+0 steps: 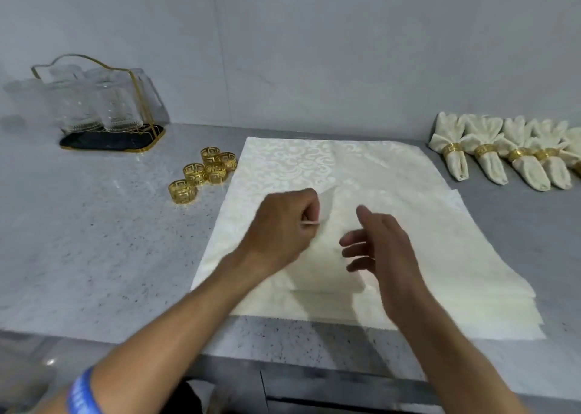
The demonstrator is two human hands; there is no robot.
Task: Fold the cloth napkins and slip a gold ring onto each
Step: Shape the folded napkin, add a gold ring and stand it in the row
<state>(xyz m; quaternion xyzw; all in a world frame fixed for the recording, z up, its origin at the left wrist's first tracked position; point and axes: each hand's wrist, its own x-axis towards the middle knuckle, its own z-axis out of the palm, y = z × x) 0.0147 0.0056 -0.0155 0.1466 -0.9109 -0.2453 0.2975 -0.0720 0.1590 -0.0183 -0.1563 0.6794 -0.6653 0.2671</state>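
On the bench [94,240], from my head view, my left hand [283,224] pinches a raised fold of the top napkin [393,177]; my right hand [377,243] hovers beside it, fingers spread. Five loose gold rings [204,171] lie left; ringed napkins [503,158] right.

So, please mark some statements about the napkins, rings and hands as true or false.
1. The left hand pinches the flat napkin. True.
2. The right hand holds a gold ring. False: it is open and holds nothing.
3. Five loose gold rings lie left of the napkin. True.
4. The finished napkins have no rings. False: each visible one wears a ring.
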